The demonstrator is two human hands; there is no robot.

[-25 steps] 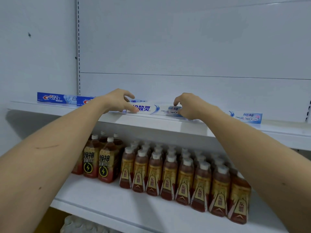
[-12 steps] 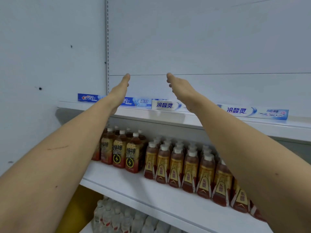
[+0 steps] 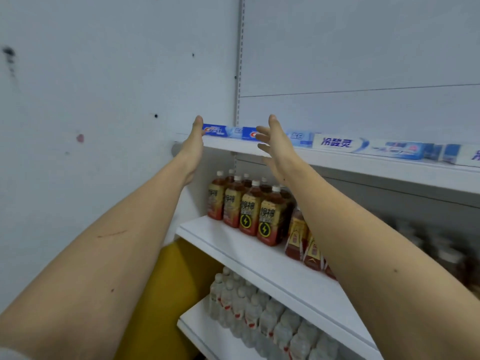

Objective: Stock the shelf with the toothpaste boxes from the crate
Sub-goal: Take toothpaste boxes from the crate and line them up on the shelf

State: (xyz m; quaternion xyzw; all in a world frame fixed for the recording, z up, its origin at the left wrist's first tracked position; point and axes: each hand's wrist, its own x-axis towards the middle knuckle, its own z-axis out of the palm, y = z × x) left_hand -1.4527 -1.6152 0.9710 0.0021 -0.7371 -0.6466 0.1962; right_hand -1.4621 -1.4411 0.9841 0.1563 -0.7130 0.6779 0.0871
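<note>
Reaching up with both arms toward the top shelf [image 3: 363,166], left hand [image 3: 193,144] and right hand [image 3: 276,146] both released, fingers straight, grasping nothing. Framing the leftmost Crest toothpaste box [image 3: 220,131] between the two palms, with the left fingertips lying at that box's outer end, right at the shelf's left edge; whether touching, cannot tell. Partly covering a second Crest box [image 3: 298,137] behind the right palm. Lying just past the right hand, further along the same row, a white-and-blue toothpaste box [image 3: 363,146], then more boxes running off toward the frame edge, all sitting end to end near the shelf's front lip. Leaving open white back panel above the fingertips and bare wall [image 3: 91,100] outward of the left hand. Standing below the wrists on the middle shelf [image 3: 233,245], a cluster of tea bottles [image 3: 249,206], tightly packed. Crowding the bottom shelf [image 3: 207,339] below the forearms, clear water bottles [image 3: 259,313].
</note>
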